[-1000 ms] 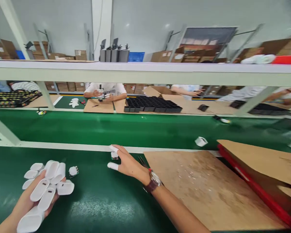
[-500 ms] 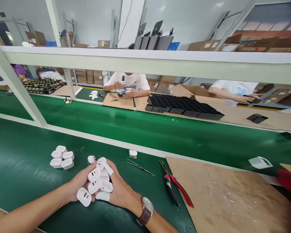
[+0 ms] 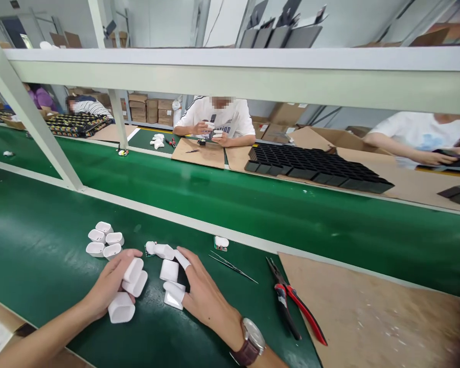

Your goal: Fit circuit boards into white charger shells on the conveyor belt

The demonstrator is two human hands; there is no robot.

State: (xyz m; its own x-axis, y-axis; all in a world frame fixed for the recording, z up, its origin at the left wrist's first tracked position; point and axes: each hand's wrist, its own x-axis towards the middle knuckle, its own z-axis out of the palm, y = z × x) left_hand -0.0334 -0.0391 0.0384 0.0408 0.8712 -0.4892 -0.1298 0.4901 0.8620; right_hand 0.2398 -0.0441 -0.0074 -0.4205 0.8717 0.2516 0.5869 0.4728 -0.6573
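Observation:
My left hand [image 3: 109,289] is closed around white plastic charger shells [image 3: 135,283], two in its fingers and one lower by the palm, hollow openings partly showing. Over the green mat, my right hand [image 3: 210,296] has its fingers apart, with white finger cots on the thumb and a finger. Several white shells, one of them a squarish shell [image 3: 169,271], lie at its fingertips; contact with the mat is hard to judge. Just beyond is a small circuit board with a white part [image 3: 150,248]. Left of it stands a cluster of upright white shells [image 3: 104,239].
Tweezers [image 3: 233,267] and red-black long-nose pliers [image 3: 289,296] lie to the right, beside a brown board [image 3: 368,301]. Another small board [image 3: 221,243] sits near the white rail [image 3: 184,222]. Across the bench, people work near black trays [image 3: 318,166].
My hands have moved apart. The bunch of shells they held together is split: some stay in my left hand, others now lie by my right fingers. The camera view has shifted.

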